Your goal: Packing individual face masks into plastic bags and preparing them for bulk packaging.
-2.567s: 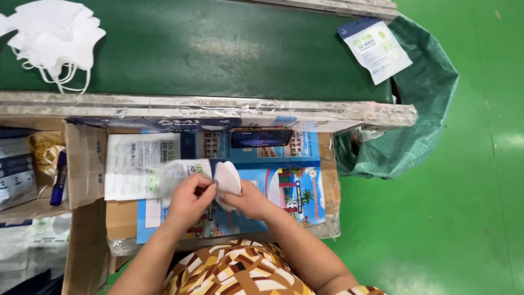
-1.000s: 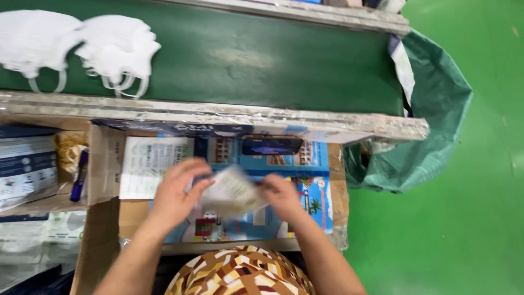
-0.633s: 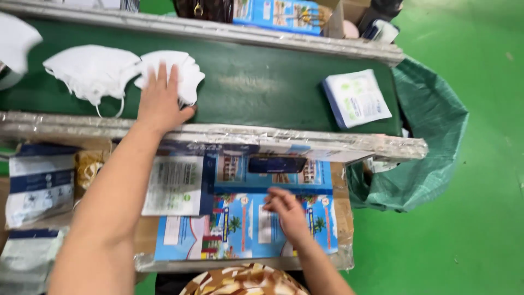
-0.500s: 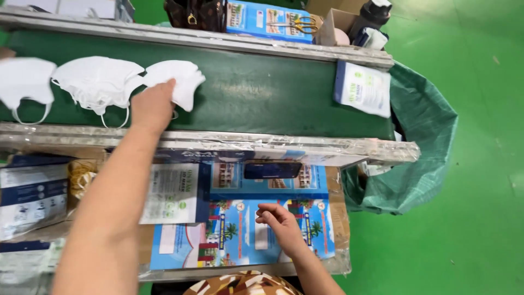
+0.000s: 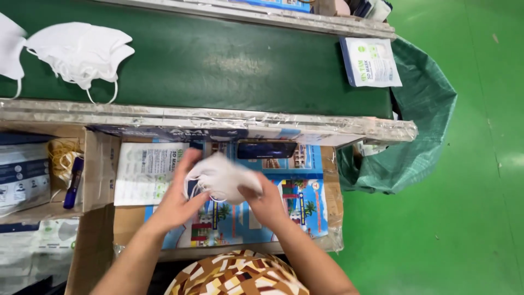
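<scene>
Both forearms reach forward from the bottom of the view and meet over the blue printed work surface, where the left hand and the right hand hold one white face mask between them. The left hand's fingers are spread and only loosely bent, pressing the mask's left side, while the right hand's fingers curl shut on its lower right edge. The mask sits just below a dark phone, well apart from the white masks lying on the green conveyor belt
</scene>
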